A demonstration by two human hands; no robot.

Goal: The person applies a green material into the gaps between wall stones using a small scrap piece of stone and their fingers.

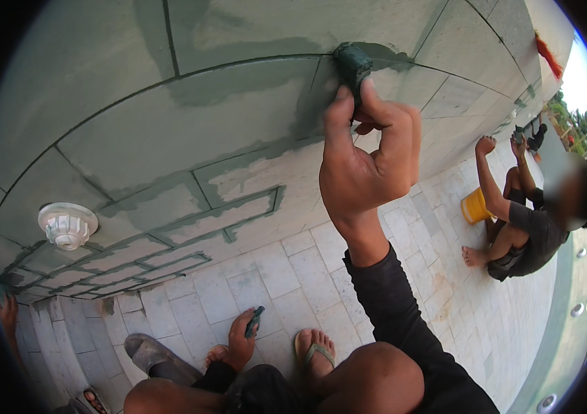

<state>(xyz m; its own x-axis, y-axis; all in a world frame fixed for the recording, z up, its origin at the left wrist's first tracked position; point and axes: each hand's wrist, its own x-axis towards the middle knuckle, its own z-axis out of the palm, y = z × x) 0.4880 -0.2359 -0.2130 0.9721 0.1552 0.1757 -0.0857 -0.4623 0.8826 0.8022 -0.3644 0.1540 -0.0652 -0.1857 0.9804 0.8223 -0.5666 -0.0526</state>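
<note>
green-smeared sponge [353,65] clenched in right hand [366,162] against one wall; left hand [241,338] grips one small tool [255,321].

Wall fitting: white round fixture [67,225] set in the green-smeared tiles.
Co-worker: a person [531,224] sits on the pale floor at right, arm raised to the wall.
Bucket: yellow bucket [474,206] just beside that person's legs.

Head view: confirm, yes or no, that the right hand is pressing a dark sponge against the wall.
Yes, the right hand presses the dark sponge against the green wall.
</note>
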